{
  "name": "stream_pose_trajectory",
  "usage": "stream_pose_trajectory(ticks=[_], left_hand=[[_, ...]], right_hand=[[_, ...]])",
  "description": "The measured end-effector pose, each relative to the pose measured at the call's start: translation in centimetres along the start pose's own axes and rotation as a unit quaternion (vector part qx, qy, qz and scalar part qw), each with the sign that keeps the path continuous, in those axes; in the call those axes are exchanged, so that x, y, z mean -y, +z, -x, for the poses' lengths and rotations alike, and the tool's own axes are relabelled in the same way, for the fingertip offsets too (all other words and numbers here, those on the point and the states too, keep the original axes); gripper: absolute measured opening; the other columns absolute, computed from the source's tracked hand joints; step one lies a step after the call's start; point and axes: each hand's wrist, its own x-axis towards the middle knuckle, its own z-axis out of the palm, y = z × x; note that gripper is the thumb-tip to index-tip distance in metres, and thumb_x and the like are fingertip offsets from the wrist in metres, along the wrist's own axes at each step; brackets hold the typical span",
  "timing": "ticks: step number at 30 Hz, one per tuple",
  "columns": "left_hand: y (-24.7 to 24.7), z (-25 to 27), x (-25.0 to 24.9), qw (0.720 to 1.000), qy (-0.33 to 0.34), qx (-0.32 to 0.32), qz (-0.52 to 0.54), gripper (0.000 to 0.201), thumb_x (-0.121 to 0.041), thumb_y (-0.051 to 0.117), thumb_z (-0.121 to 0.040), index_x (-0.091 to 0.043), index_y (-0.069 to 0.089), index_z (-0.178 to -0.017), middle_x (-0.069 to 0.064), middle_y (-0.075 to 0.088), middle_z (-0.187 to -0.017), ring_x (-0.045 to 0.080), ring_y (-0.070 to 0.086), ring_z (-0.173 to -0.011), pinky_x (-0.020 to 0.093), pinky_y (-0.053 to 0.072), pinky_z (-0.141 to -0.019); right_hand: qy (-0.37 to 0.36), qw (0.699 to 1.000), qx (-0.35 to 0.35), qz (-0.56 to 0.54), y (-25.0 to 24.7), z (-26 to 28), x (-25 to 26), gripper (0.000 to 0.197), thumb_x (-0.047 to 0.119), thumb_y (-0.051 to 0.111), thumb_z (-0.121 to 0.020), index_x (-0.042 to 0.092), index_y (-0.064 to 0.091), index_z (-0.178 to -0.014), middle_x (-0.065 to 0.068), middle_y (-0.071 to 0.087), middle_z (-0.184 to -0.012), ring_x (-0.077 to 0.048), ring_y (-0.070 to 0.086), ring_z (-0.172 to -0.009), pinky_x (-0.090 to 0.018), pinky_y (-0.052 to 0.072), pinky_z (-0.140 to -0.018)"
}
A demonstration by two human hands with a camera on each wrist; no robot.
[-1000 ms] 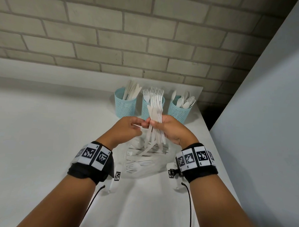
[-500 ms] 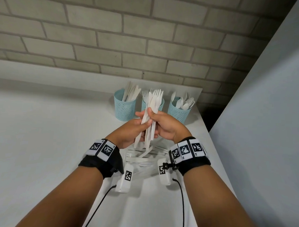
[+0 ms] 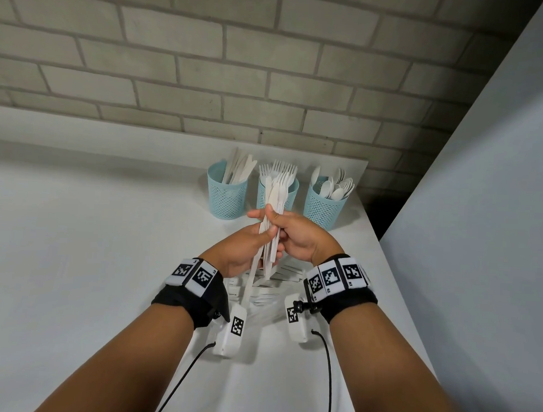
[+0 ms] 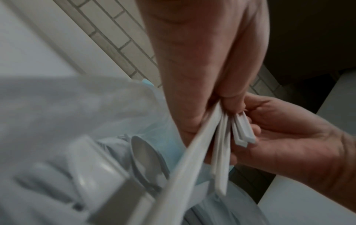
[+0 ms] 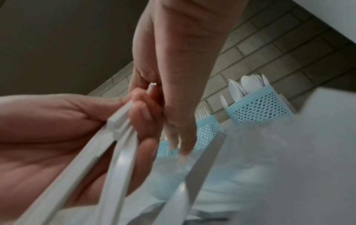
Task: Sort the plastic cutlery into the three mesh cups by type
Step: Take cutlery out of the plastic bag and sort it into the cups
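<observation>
Both my hands hold one bundle of white plastic forks (image 3: pixel 277 190) upright, tines up, just in front of the middle cup. My left hand (image 3: pixel 263 225) grips the handles from the left, and my right hand (image 3: pixel 286 234) pinches them from the right. Close up, the left hand (image 4: pixel 227 97) and right hand (image 5: pixel 154 89) meet on the fanned handles (image 4: pixel 221 144). Three blue mesh cups stand at the back: the knife cup (image 3: pixel 227 197), the fork cup (image 3: pixel 293 200) and the spoon cup (image 3: pixel 324 208). Loose cutlery (image 3: pixel 279 284) lies under my hands.
The white table (image 3: pixel 106 261) ends at a brick wall (image 3: pixel 207 78) just behind the cups. Its right edge runs beside a grey panel (image 3: pixel 481 215), with a dark gap past the spoon cup. A spoon (image 4: pixel 144 153) lies on the loose pile.
The bundle has gone forward and up towards the fork cup. My left hand moved from pinching beside it to gripping its handles, and the splayed handles are drawn closer together.
</observation>
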Motion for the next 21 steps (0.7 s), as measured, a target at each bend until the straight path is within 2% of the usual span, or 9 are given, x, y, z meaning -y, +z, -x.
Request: stream_pose_trajectory(ticks=[2,4,5,6,7,9,10,15,21], left_hand=[[0.0,0.0,0.0,1.0,0.005,-0.005,0.0,0.027,-0.025,0.038,-0.099,-0.01,0.059,-0.091,-0.001,0.066,-0.065,0.008,0.064,-0.061,0.03,0.052,-0.071],[-0.1,0.0,-0.1,1.0,0.012,-0.013,-0.001,0.025,-0.022,0.038,-0.099,-0.01,0.059,-0.093,0.0,0.067,-0.07,0.009,0.066,-0.064,0.029,0.052,-0.07],[-0.1,0.0,-0.2,1.0,0.016,-0.019,-0.001,0.025,-0.021,0.038,-0.1,-0.01,0.059,-0.094,0.001,0.067,-0.073,0.009,0.066,-0.065,0.029,0.052,-0.07],[-0.1,0.1,-0.3,0.999,0.02,-0.025,-0.004,0.024,-0.02,0.038,-0.1,-0.011,0.059,-0.094,0.003,0.066,-0.075,0.009,0.066,-0.066,0.028,0.052,-0.07],[-0.1,0.1,-0.4,0.999,0.026,-0.03,-0.011,0.023,-0.019,0.039,-0.1,-0.012,0.06,-0.095,0.004,0.066,-0.077,0.01,0.066,-0.067,0.028,0.052,-0.07],[0.1,0.2,-0.6,0.998,0.037,-0.035,-0.031,0.02,-0.018,0.039,-0.1,-0.014,0.059,-0.096,0.005,0.064,-0.081,0.01,0.065,-0.07,0.024,0.053,-0.068],[0.2,0.2,-0.8,0.998,0.043,-0.036,-0.041,0.019,-0.018,0.04,-0.1,-0.015,0.059,-0.097,0.005,0.064,-0.082,0.01,0.065,-0.07,0.022,0.053,-0.066],[0.6,0.2,-1.9,0.994,0.071,-0.054,-0.061,0.021,-0.02,0.04,-0.1,-0.012,0.058,-0.105,0.003,0.065,-0.08,0.008,0.066,-0.071,0.018,0.05,-0.065],[0.8,0.2,-3.2,0.983,0.112,-0.087,-0.114,0.019,-0.024,0.041,-0.099,-0.024,0.06,-0.101,-0.002,0.067,-0.083,0.012,0.062,-0.088,0.031,0.043,-0.094]], right_hand=[[-0.004,1.0,-0.008,0.005,0.0,0.1,0.0,0.037,0.036,0.039,-0.098,0.012,0.061,-0.117,-0.005,0.059,-0.051,-0.008,0.038,-0.035,-0.016,0.033,-0.034],[-0.02,0.999,-0.031,-0.025,-0.1,0.2,0.3,0.043,0.035,0.042,-0.097,0.004,0.054,-0.124,-0.019,0.063,-0.062,-0.008,0.041,-0.033,-0.016,0.035,-0.034],[-0.033,0.997,-0.045,-0.047,-0.2,0.2,0.5,0.043,0.034,0.044,-0.097,0.002,0.053,-0.124,-0.018,0.063,-0.067,-0.008,0.048,-0.039,-0.018,0.04,-0.037],[-0.05,0.995,-0.06,-0.063,-0.2,0.1,0.8,0.039,0.032,0.045,-0.097,0.004,0.054,-0.122,-0.011,0.064,-0.076,-0.009,0.057,-0.052,-0.021,0.047,-0.045],[-0.067,0.992,-0.076,-0.07,-0.3,0.1,1.2,0.031,0.031,0.046,-0.097,0.01,0.057,-0.117,-0.005,0.064,-0.086,-0.012,0.061,-0.069,-0.025,0.053,-0.059],[-0.102,0.987,-0.106,-0.058,-0.5,0.0,1.9,0.017,0.027,0.049,-0.097,0.02,0.061,-0.106,-0.001,0.066,-0.097,-0.018,0.061,-0.091,-0.038,0.052,-0.087],[-0.114,0.985,-0.121,-0.042,-0.6,0.0,2.3,0.014,0.026,0.05,-0.096,0.022,0.062,-0.104,-0.001,0.066,-0.099,-0.019,0.061,-0.094,-0.041,0.049,-0.092],[-0.15,0.971,-0.183,0.028,-0.6,0.4,4.5,0.015,0.023,0.053,-0.095,0.021,0.067,-0.1,-0.005,0.07,-0.1,-0.024,0.065,-0.098,-0.037,0.052,-0.091],[-0.188,0.963,-0.187,-0.043,-0.1,0.7,6.3,0.02,0.017,0.055,-0.093,0.015,0.066,-0.11,-0.001,0.069,-0.089,-0.016,0.064,-0.085,-0.034,0.052,-0.087]])
